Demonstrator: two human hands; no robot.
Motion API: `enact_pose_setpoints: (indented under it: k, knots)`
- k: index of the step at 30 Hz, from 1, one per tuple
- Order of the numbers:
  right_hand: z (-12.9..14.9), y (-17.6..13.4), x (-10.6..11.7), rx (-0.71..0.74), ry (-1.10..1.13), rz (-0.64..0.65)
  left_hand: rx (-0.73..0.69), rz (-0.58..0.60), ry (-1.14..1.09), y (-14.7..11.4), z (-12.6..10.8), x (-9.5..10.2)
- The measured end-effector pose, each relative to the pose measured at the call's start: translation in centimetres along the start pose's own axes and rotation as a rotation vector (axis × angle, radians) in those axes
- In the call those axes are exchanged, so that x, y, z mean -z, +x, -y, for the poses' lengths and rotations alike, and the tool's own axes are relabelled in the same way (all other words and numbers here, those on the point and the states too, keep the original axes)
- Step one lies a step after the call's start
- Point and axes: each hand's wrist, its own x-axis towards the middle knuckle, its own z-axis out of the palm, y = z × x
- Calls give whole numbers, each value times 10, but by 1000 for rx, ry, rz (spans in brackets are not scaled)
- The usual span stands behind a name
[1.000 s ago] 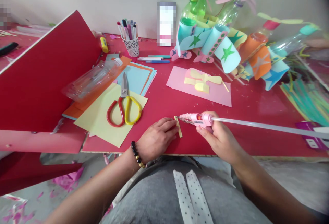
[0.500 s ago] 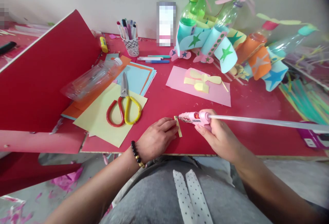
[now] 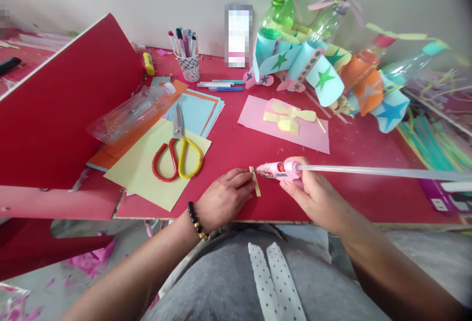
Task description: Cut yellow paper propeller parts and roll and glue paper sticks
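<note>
My right hand [image 3: 308,190] is wrapped round a pink hot glue gun [image 3: 280,169], a long clear glue stick [image 3: 368,171] trailing from its rear. The gun's nozzle points left, at the upper end of a narrow yellow paper strip [image 3: 257,188] on the red table. Fingers together, my left hand [image 3: 228,193] holds that strip against the table by its left edge. Whether the nozzle touches the paper I cannot tell. Left of my hand, scissors [image 3: 177,146] with one red and one yellow handle lie on a pale yellow sheet [image 3: 147,183].
Yellow paper cutouts [image 3: 291,114] lie on a pink sheet [image 3: 247,114]. Bottle planes [image 3: 324,65] crowd the back right. A clear plastic bottle [image 3: 129,112], a cup of pens [image 3: 189,65], a phone [image 3: 239,36] and a leaning red board [image 3: 66,109] stand or lie around. A purple box [image 3: 438,198] sits right.
Both hands, the glue gun and the strip stay almost where they were. The view has shifted slightly, and more of the purple box shows at the right.
</note>
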Motion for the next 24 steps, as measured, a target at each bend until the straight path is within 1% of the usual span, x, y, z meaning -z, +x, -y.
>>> enact_pose_setpoints:
  k: [9,18,24]
  knots:
    - [4,-6,4,-15,-19,18,-6,-9,-6,-1,1,-2]
    - [2,-12,4,-28,-42,35,-21,-9,13,0,1,-1]
    - [1,-18,5,5,-48,49,-24,-8,19,0,0,-2]
